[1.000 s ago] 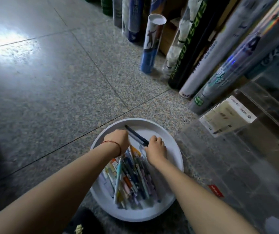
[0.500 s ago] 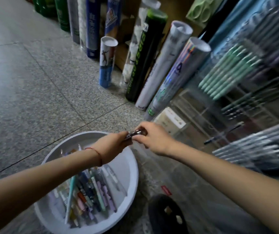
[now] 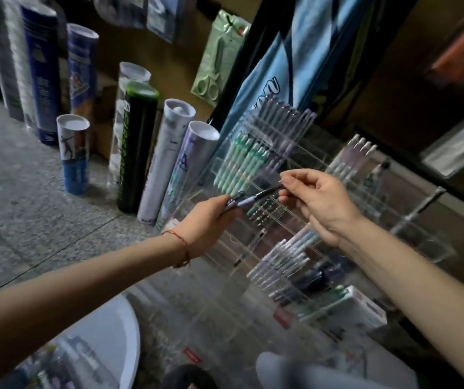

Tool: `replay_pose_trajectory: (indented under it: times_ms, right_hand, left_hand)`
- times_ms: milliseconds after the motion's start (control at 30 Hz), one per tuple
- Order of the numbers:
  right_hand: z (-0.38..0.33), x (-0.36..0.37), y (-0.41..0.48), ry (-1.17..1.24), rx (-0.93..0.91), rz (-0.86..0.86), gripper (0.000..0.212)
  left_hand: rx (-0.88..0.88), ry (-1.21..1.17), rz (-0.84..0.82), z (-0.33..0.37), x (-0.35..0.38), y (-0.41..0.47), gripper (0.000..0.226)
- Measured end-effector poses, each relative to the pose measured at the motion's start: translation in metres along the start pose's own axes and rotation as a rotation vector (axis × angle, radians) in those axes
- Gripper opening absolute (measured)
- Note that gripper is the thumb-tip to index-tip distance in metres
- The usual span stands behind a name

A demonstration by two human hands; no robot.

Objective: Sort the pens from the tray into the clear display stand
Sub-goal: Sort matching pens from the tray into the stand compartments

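Note:
A dark pen [image 3: 256, 197] with a lilac grip is held level in front of the clear display stand [image 3: 290, 175]. My left hand [image 3: 207, 223] grips its left end and my right hand [image 3: 319, 203] pinches its right tip. The stand's slots hold rows of mint-green pens [image 3: 239, 164], lilac pens [image 3: 278, 122] and pale pens [image 3: 287, 259] lower down. The white tray [image 3: 113, 332] shows at the bottom left, with blurred pens inside it.
Tall shuttlecock tubes [image 3: 138, 147] stand on the speckled floor left of the stand. A packet of green scissors [image 3: 214, 57] and a blue bag [image 3: 281, 66] hang behind. A white box [image 3: 365, 307] lies at the stand's foot.
Both hands lifted the dark pen out of the tray and carried it up and right to the display stand. My view swung from the tray up to the stand.

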State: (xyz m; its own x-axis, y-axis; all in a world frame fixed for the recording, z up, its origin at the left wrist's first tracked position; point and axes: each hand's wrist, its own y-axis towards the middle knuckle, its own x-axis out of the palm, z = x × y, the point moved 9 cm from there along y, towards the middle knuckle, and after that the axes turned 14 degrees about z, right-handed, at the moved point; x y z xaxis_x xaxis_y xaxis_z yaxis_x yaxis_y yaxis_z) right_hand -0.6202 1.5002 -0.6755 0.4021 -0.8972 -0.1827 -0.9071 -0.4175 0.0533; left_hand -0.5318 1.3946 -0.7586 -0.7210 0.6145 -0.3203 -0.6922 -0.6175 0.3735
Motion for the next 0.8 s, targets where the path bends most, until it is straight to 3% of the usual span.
replay_pose_trajectory:
  times_ms: [100,200,300,400,467,567,800]
  right_hand:
    - [0.009,0.001,-0.003,-0.018,0.006,-0.030,0.012]
    - [0.001,-0.014,0.005,-0.115,-0.099,0.054,0.021]
    - [-0.025,-0.026,0.005,-0.474,-0.460,0.152,0.028]
    - [0.001,0.000,-0.006,-0.842,-0.606,-0.027,0.034]
    - [0.026,0.002,-0.001,-0.900,-0.549,-0.073,0.033]
    - [0.049,-0.001,0.008,-0.838,-0.384,-0.089,0.027]
    - [0.061,0.008,0.012,-0.912,-0.361,-0.115,0.028]
  left_hand:
    - [0.026,0.010,0.074,0.008,0.004,0.002,0.018]
    - [0.055,0.072,0.021,0.010,0.015,0.003,0.019]
    - [0.018,0.136,-0.003,-0.008,0.012,0.007,0.027]
    - [0.120,0.319,-0.081,-0.014,0.018,0.003,0.034]
    - [0.144,0.372,-0.180,-0.019,0.029,-0.002,0.037]
    - [0.155,0.368,-0.189,-0.027,0.034,-0.003,0.038]
    - [0.153,0.345,-0.227,-0.042,0.040,-0.012,0.042]
